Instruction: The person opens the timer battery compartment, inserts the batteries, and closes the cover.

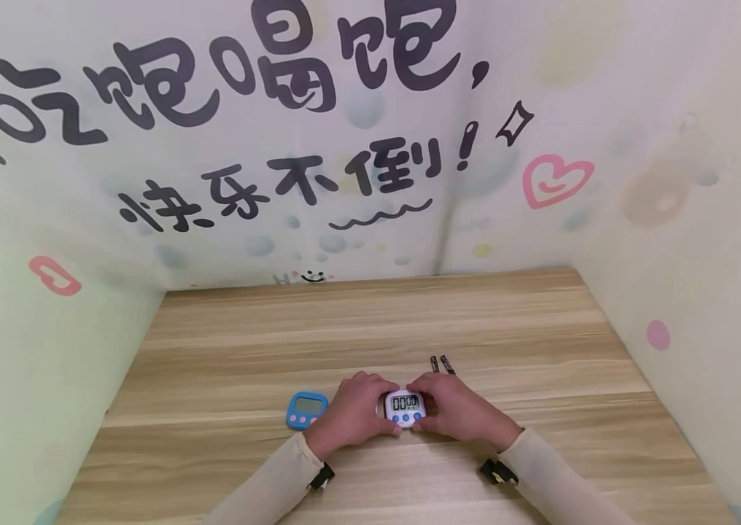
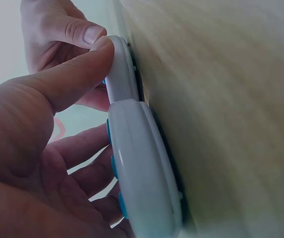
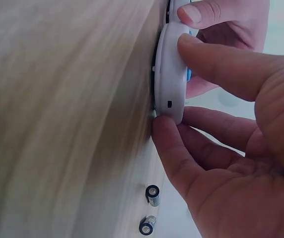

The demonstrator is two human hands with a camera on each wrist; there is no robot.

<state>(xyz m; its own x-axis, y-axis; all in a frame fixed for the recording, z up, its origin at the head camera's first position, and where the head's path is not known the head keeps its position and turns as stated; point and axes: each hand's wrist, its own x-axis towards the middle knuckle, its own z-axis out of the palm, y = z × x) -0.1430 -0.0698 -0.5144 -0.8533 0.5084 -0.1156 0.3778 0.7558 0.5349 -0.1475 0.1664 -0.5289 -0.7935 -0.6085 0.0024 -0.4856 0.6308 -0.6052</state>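
A white digital timer (image 1: 405, 408) with blue buttons lies face up on the table, its display reading zeros. My left hand (image 1: 354, 412) grips its left side, the thumb at the lower edge and fingers at the upper edge. On the opposite side my right hand (image 1: 465, 410) holds the same timer between thumb and fingers. Under my left palm is a second white timer (image 2: 144, 168) with blue buttons, seen edge-on in the left wrist view and hidden from the head view. A blue timer (image 1: 307, 410) with pink buttons rests left of my left hand.
Two small batteries (image 1: 439, 363) are on the wooden table (image 1: 370, 321) just beyond my right hand. Printed walls (image 1: 370, 240) enclose the back and both sides. Each wrist carries a black strap-on device (image 1: 498, 472).
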